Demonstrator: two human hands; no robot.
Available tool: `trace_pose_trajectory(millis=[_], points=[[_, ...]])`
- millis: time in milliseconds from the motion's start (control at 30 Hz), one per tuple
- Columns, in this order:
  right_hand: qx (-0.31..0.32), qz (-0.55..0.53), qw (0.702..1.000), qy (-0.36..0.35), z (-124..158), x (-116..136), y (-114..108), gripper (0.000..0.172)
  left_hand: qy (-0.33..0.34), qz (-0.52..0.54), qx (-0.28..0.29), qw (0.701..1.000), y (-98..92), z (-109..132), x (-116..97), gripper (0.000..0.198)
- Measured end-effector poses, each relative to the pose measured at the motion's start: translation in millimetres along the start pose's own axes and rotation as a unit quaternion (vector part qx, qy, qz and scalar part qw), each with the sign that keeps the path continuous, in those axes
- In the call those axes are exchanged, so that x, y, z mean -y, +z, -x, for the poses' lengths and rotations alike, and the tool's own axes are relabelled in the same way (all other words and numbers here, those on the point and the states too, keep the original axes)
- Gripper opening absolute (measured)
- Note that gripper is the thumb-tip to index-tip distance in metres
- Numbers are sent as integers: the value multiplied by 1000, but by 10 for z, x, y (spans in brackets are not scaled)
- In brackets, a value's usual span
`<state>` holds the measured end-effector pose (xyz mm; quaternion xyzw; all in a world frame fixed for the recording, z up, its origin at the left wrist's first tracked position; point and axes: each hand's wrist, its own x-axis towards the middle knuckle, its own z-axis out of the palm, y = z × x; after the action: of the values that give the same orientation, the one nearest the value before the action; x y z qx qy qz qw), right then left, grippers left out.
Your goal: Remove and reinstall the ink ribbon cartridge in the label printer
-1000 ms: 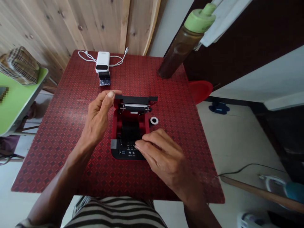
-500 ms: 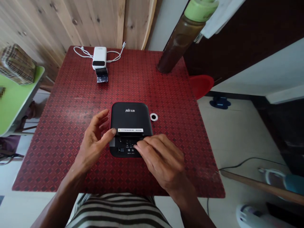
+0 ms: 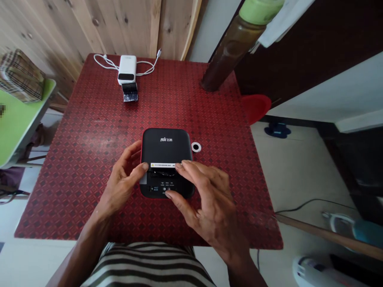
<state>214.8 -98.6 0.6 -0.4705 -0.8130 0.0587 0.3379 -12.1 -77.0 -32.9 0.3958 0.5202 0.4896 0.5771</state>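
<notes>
A small black printer (image 3: 166, 149) with a red edge and a white label strip lies on the patterned red table. Its front part carries small buttons, and a thin glinting line shows along the slot below the label. My left hand (image 3: 124, 177) grips the printer's left edge, thumb on top beside the label and fingers along the side. Spread apart, the thumb and fingers of my right hand (image 3: 209, 195) rest on it: fingertips at the label's right end, thumb beside the front buttons. A white ring with a dark centre (image 3: 196, 147) lies just right of the printer.
A white power bank-like device (image 3: 127, 67) with a white cable and a dark strip sits at the back left. Towards the back right stands a tall brown bottle (image 3: 229, 50) with a green lid. A red stool (image 3: 256, 107) is beyond the table's right edge.
My left hand has closed in on the printer's left edge. My right fingers have spread, the fingertips moving up onto the label, the thumb lower by the buttons. The view has shifted slightly.
</notes>
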Motion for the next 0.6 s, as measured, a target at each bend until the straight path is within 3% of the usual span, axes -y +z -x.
trace_pose_trajectory(millis=[167,367,467,600], points=[[8,1,1000,8,33,14,24,35,18,-18,3,1000,7,6,22,58],[0,-27,999,21,164,4,86,42,-7,-12,-24,1000,-17,47,56,62],[-36,-62,997,31,271,-5,147,50,-13,-9,-20,1000,-54,137,70,61],[-116,-68,986,99,483,-31,285,61,-16,-11,6,1000,-93,233,70,63]])
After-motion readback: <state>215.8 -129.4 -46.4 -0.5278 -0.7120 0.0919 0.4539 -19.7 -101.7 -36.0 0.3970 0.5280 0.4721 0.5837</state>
